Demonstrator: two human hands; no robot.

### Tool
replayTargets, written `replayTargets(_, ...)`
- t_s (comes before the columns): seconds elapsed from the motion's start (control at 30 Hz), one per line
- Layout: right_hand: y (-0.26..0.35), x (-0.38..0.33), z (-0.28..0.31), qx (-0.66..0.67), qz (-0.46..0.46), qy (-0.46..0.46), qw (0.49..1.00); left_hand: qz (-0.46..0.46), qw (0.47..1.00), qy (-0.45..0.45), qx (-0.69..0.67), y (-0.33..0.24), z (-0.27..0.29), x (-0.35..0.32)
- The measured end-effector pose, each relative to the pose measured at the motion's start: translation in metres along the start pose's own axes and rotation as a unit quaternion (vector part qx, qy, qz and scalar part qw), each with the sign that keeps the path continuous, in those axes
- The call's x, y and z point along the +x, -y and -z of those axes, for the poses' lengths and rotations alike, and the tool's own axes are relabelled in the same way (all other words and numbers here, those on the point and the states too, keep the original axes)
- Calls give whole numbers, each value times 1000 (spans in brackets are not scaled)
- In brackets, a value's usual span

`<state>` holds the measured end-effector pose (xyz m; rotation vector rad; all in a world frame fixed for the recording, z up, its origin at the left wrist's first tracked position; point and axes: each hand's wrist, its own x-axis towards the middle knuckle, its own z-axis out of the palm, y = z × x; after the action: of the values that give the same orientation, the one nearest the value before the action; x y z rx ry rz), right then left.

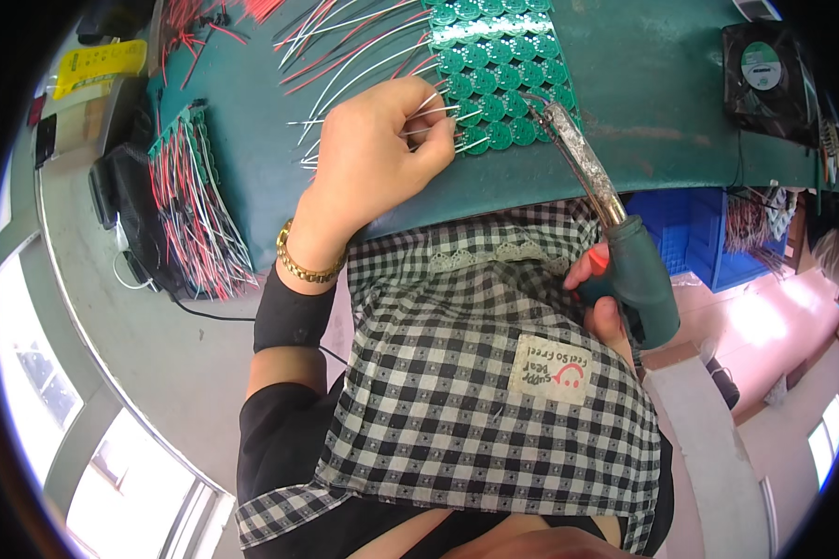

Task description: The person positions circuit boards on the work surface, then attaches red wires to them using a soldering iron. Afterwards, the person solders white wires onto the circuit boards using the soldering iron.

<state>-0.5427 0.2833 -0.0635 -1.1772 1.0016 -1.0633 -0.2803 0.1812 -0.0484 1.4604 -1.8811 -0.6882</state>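
Note:
My left hand (373, 144) is closed in a pinch at the near left edge of a green circuit board panel (502, 79) made up of many round boards. A thin white wire (441, 109) sticks out past its fingertips over the panel. My right hand (606, 317) grips a soldering gun (645, 279) with a dark green handle and a red trigger. The gun's metal barrel points up and to the left, its thin tip over the panel's right part. Whether the tip touches the panel I cannot tell. Red and white wires (345, 47) fan out leftward from the panel.
A hanging bundle of wired boards (196, 200) lies at the green table's left edge. Further left is a yellow packet (100, 67). A black fan (772, 84) stands at the far right. Under the table on the right sits a blue crate (685, 233), beside more wires.

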Motion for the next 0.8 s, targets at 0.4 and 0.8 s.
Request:
replayTargets(0.4, -16, -7, 2, 78, 2, -55, 995, -34, 999, 24, 0, 1, 7, -2)
replayTargets(0.8, -24, 4, 7, 36, 64, 22, 997, -62, 996, -64, -7, -2, 7, 12)
